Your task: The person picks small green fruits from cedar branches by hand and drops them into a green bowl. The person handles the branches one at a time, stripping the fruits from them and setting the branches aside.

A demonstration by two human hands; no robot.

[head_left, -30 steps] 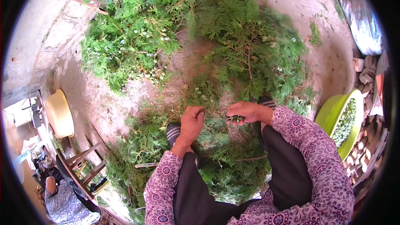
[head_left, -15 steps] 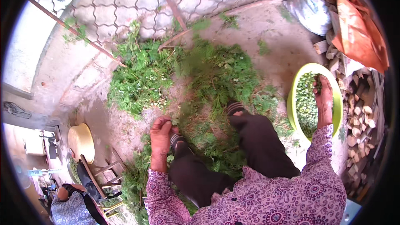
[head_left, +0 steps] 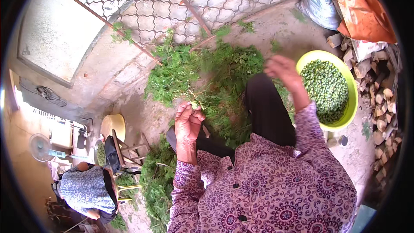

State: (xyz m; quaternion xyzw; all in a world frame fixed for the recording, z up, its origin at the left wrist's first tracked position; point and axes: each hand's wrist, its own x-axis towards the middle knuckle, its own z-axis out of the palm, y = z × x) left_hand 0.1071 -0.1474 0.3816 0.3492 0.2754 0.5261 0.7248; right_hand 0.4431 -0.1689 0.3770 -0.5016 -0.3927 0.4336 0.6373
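My left hand (head_left: pixel 188 124) is raised over my left knee, its fingertips pinched on a small green sprig (head_left: pixel 194 103) with pale bits. To its right, my right hand (head_left: pixel 282 71) hangs in the air just left of a lime-green basin (head_left: pixel 355 97). Motion blurs its fingers, so whether it holds anything is unclear. The basin contains many small round green pods or berries (head_left: pixel 323 86). Cut feathery greens lie in heaps on the ground before me, one to the left (head_left: pixel 170 82) and one near my knees (head_left: pixel 233 67). More leafy stalks (head_left: pixel 159 185) lie beside my left forearm.
A rusty wire-mesh panel (head_left: pixel 185 4) leans beyond the heaps. Stacked firewood (head_left: pixel 381 108), an orange bag (head_left: pixel 364 8) and a white sack (head_left: pixel 319 4) line the right side. At left are a wooden stool (head_left: pixel 133 146), a yellow tub (head_left: pixel 114 127) and another person (head_left: pixel 88 187).
My right hand has left the basin and moved left toward the heap. My left hand still pinches a bit of greenery. The view has shifted, and my legs appear drawn in.
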